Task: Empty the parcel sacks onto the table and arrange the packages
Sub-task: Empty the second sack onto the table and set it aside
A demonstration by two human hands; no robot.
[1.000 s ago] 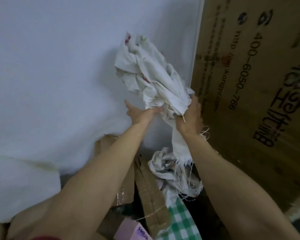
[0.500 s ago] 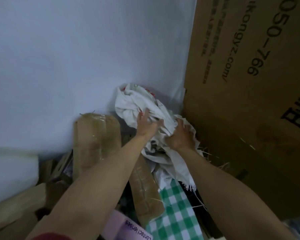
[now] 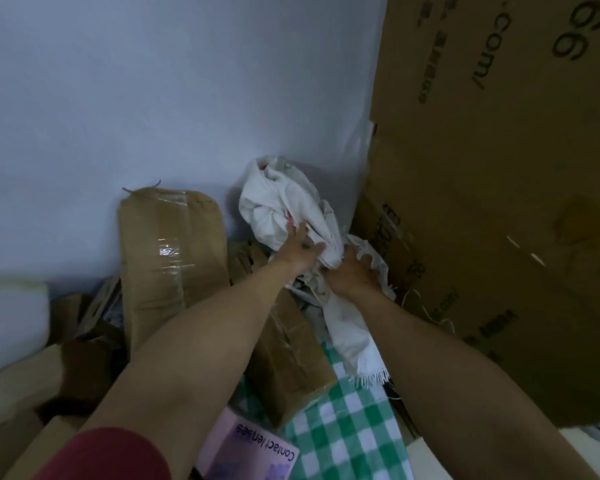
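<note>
A crumpled white woven sack (image 3: 281, 199) with frayed edges is bunched in the corner against the white wall. My left hand (image 3: 300, 249) presses on it with fingers spread flat. My right hand (image 3: 350, 275) grips a fold of the sack lower down, its fingers buried in the cloth. Below the hands lie brown taped packages: a tall one (image 3: 168, 258) leaning on the wall and a smaller one (image 3: 288, 355) under my left forearm.
A huge printed cardboard sheet (image 3: 499, 202) stands at the right. A green-and-white checked parcel (image 3: 347, 424) and a pink contact-lens box (image 3: 253, 452) lie near me. More brown boxes (image 3: 18, 393) are piled at the left, beside a white roll (image 3: 11, 317).
Both hands brought the sack down from high against the wall into the corner, onto the pile. The view has tilted downward, showing more packages.
</note>
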